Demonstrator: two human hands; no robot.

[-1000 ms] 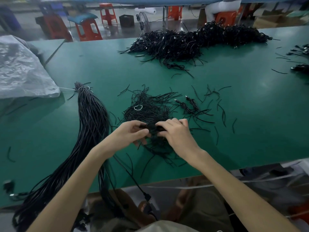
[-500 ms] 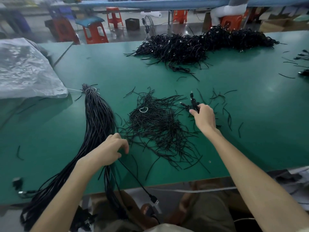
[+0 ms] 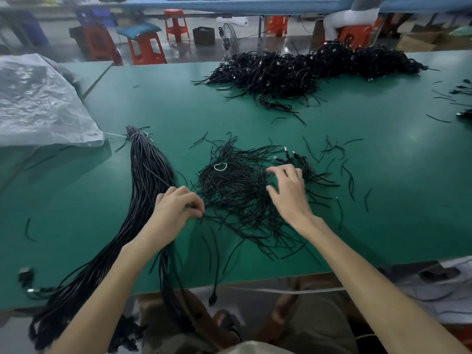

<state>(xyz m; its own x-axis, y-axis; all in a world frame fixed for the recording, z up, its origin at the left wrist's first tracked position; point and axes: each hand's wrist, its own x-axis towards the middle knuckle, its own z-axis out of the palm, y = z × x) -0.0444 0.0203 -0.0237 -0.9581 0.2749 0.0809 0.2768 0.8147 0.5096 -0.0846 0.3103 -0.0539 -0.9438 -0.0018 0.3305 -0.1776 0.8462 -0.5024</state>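
While the left hand (image 3: pixel 176 208) is pinching a single cable (image 3: pixel 216 264) between thumb and curled fingers, its grip clamped on the strand just beside the long bundle (image 3: pixel 145 175), that cable is trailing toward the person and dangling its plug over the near edge of the surface (image 3: pixel 383 213). The right hand (image 3: pixel 288 192) is hovering with fingers spread, its grip apart and holding nothing, over the loose pile of ties (image 3: pixel 235 190), apparently going for one. By my reading, the job is sitting somewhere in the middle. A few tied cables (image 3: pixel 296 159) are lying just beyond the right hand and a far heap (image 3: pixel 306 70) is filling the back of the surface, yet the long bundle is looking thick, so plenty is remaining, and this strand is waiting to be coiled and tied. The long bundle is spilling over the near edge at the left, and a plastic sheet (image 3: pixel 38 103) is crowding the far left. Bare green is lying open to the right of the ties and between them and the far heap, giving both hands room.
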